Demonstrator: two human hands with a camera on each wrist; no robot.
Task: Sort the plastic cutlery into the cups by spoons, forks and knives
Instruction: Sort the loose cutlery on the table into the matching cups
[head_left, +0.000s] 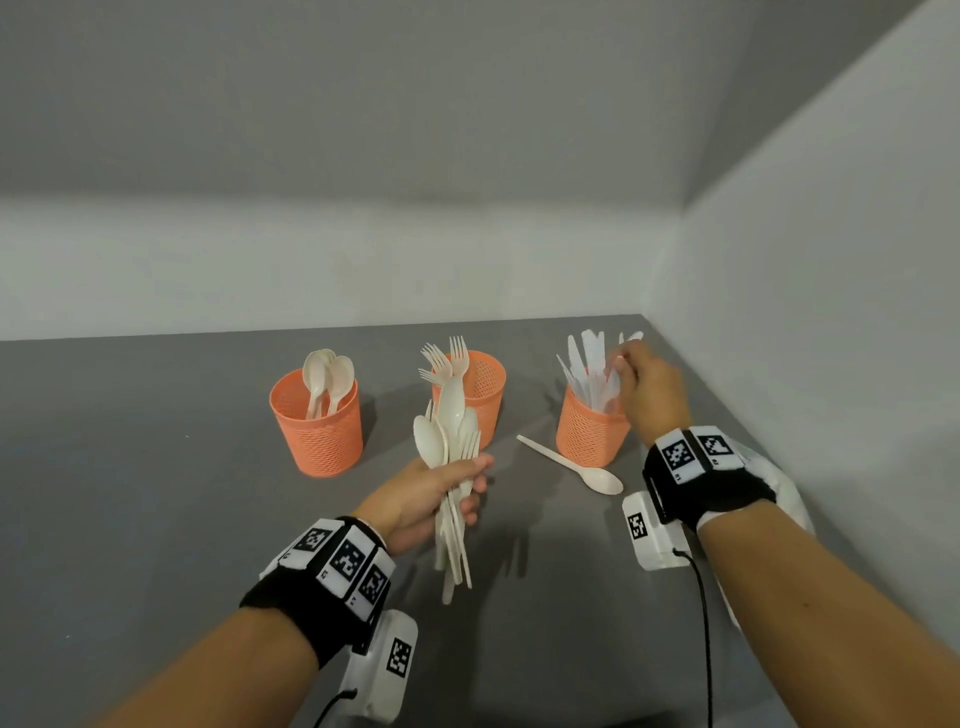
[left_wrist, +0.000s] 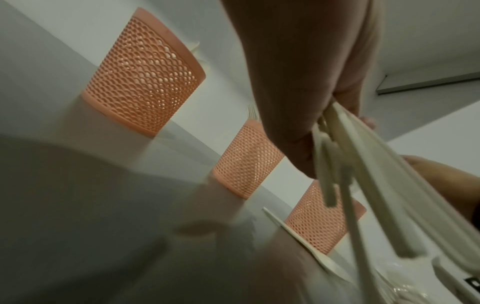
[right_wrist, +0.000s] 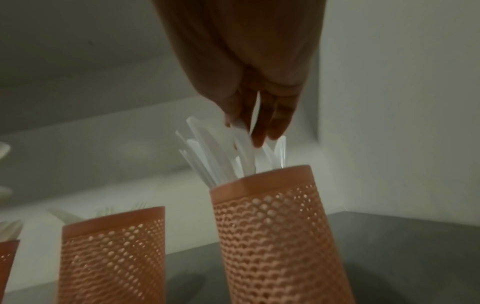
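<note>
3 orange cups (head_left: 318, 423), 1 loose spoon (head_left: 576, 466) on table (head_left: 130, 493)

Head camera sits high, looking forward and down over the grey counter (head_left: 156, 493) into the corner, all three orange cups in sight. Left wrist camera is low near the counter, tilted, looking up along the left hand (left_wrist: 298, 82) at the same row of cups. Right wrist camera peers up close past the right hand (right_wrist: 249, 72) at the right cup (right_wrist: 272, 236), which both other views share.
</note>
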